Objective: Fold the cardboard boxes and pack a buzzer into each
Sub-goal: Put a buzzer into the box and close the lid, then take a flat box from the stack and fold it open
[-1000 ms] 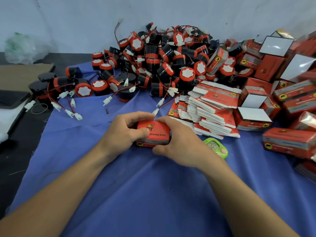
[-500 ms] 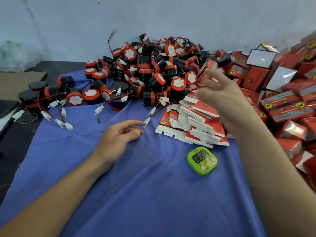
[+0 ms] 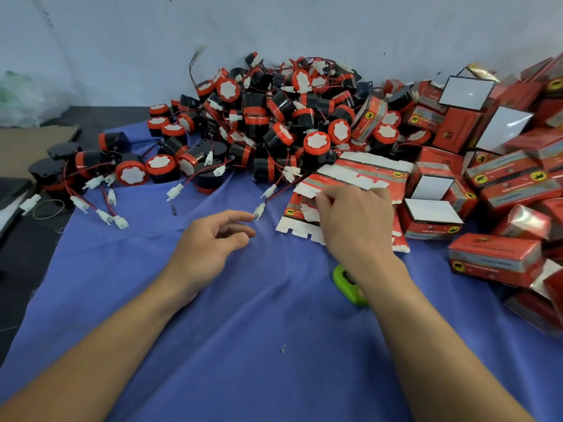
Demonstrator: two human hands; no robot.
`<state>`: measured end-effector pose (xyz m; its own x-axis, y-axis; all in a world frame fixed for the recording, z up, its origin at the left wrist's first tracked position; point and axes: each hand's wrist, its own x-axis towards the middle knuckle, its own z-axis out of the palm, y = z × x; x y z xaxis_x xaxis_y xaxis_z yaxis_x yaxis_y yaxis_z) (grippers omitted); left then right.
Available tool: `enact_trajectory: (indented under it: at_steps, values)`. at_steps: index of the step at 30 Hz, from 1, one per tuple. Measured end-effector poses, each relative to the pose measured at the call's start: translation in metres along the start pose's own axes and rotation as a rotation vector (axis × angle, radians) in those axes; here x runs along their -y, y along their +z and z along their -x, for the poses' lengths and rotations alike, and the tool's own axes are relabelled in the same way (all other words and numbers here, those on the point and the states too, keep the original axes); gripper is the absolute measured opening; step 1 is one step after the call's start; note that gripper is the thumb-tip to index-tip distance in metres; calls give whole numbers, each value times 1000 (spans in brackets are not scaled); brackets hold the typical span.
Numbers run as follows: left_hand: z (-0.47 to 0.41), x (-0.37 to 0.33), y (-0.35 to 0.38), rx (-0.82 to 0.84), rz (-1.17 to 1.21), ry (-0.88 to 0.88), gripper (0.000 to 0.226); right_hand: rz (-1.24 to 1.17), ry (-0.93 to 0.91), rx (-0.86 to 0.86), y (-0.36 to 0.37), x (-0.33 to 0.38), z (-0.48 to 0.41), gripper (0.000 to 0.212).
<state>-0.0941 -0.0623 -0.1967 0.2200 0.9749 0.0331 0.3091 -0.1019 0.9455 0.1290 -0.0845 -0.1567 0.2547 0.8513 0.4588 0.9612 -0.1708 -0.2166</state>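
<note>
Right grip [image 3: 355, 222] pinches top flat box [image 3: 350, 178]; left grip [image 3: 213, 243] loose, empty.

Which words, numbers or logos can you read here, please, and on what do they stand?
No text is legible.
Packed red boxes: white lettering, too blurred to read; yellow round badges with a black animal shape.
Flat box blanks: print too small and blurred.
Green timer: display covered, unreadable.
Buzzers: no visible text.
</note>
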Motion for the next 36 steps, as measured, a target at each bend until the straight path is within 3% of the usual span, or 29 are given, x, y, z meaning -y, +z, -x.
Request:
enact_trajectory:
  at_steps: [4, 6, 10, 14, 19, 22, 24, 27, 29, 34, 36]
  values:
    - [-1, 1, 0, -33, 37, 24, 44, -238, -107, -525, -16, 21, 23, 18]
    - [0, 0, 1, -37, 108, 50, 53, -431, -158, -633, -18, 31, 32, 20]
    - [2, -2, -2, -59, 155, 99, 64, -864, 4, -414, -14, 38, 38, 20]
    - [4, -2, 0, -91, 144, 103, 84, -1002, 217, -167, -4, 25, 31, 24]
    - [-2, 6, -7, -231, 231, 144, 58, -993, 367, -138, 4, 15, 25, 29]
    - [-3, 4, -10, -121, 477, 117, 48, -974, 463, -140, 10, 11, 21, 27]
    - [-2, 4, -15, 3, 585, 108, 56, -919, 485, -103, 14, 9, 20, 28]
    - [-2, 5, -20, 100, 554, 129, 72, -864, 467, -6, 17, 8, 21, 28]
    - [-2, 3, -17, 11, 485, 155, 67, -834, 400, 68, 15, 10, 21, 21]
    - [-3, -2, -11, -273, 373, 23, 51, -350, -11, 297, 14, 19, 33, 8]
    - [-2, -2, -11, -296, 306, 15, 39, -291, -93, 212, 10, 28, 39, 33]
